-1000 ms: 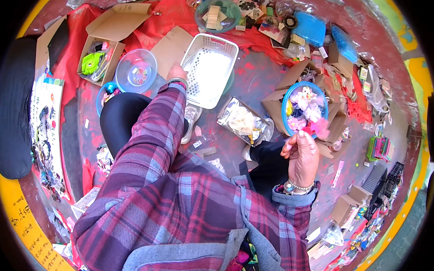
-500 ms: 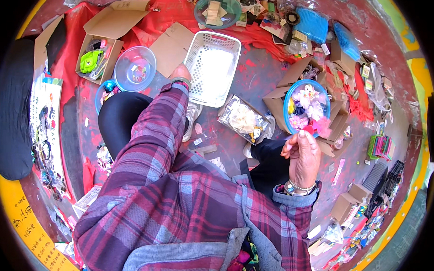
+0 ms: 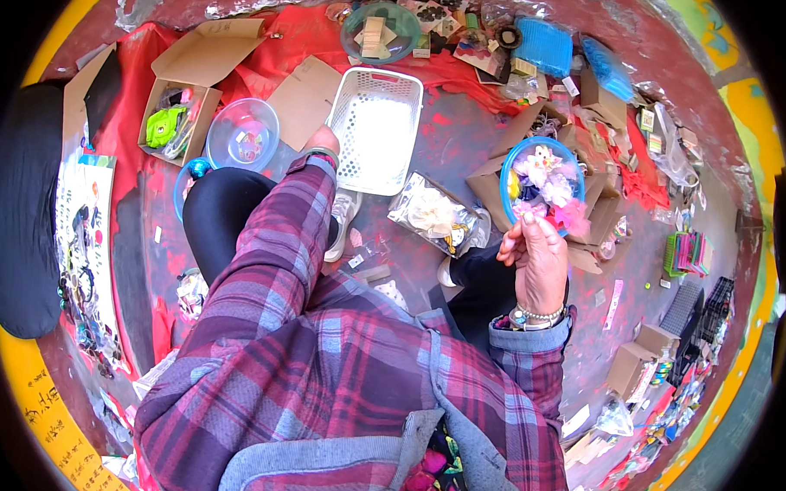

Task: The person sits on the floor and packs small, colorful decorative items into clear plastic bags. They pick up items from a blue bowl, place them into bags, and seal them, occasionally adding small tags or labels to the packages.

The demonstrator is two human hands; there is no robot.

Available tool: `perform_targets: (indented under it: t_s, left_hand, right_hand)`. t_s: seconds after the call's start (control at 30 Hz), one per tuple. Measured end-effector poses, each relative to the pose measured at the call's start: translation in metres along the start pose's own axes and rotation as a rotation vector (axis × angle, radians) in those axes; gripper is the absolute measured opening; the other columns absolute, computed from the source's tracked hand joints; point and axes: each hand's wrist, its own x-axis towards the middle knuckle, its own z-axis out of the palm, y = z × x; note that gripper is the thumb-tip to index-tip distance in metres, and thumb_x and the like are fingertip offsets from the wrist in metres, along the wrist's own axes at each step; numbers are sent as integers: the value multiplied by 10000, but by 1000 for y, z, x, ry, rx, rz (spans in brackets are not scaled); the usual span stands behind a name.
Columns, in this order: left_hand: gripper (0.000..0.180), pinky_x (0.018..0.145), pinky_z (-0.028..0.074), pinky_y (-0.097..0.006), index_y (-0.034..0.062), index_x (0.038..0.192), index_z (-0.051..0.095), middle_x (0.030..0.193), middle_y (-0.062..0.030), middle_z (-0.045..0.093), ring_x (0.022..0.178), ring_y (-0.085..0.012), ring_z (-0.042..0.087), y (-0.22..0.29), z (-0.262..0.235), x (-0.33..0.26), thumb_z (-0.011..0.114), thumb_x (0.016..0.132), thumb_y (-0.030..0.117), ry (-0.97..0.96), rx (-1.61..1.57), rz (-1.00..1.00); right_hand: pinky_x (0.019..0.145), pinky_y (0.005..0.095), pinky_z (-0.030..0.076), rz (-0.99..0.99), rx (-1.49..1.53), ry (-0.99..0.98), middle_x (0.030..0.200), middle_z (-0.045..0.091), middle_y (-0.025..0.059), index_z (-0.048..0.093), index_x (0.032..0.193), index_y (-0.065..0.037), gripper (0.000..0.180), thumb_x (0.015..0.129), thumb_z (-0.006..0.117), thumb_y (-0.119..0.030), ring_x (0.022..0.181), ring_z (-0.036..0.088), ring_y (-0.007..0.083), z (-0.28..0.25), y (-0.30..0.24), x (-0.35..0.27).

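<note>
My left hand is at the left side of a white plastic basket with holes in its walls; its fingers are hidden from view. To the right, my right hand is raised with its fingers curled in toward the thumb. What its fingertips hold, if anything, I cannot make out. Just beyond those fingertips is a round blue-rimmed basket, filled with pink, white and yellow fluffy hair ornaments. Between the two baskets lies a box with cream-coloured pieces in clear wrapping.
Open cardboard boxes stand at the far left and beneath the blue-rimmed basket. Clear round tubs sit near my left knee. Blue packs and a green basket are on the right. Loose small goods are scattered on the floor.
The view has shifted slightly, so most things sit a little further left. My right fingers have drawn in, and a red bit seen at their tips before no longer shows. My left hand stays by the white basket.
</note>
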Motion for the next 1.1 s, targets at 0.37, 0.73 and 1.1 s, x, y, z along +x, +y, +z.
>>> perform_targets:
  t_s: [0.37,0.73,1.1]
  left_hand:
    - [362,977,352,-389,67,1141,521,1229,-136,487,1186,-309,409,47,-26,-3,516,780,94,-34,220,559]
    - [414,1022,243,-413,45,1222,461,1123,-135,591,1234,-274,392,98,-25,47,437,846,217,-364,763,716]
    - [312,877,442,-412,60,1043,634,1067,-126,620,978,-298,596,112,-35,50,528,768,163,-454,765,616]
  right_hand:
    - [447,197,401,-6,-107,-13,586,553,43,540,732,-39,324,916,490,-302,475,531,109,4,0,1]
    - [471,214,407,150,-170,-50,603,559,77,530,721,-21,353,906,502,-321,501,542,135,13,-10,8]
    - [506,196,404,153,-138,-78,625,583,52,559,732,-10,338,917,494,-286,547,552,94,10,-14,7]
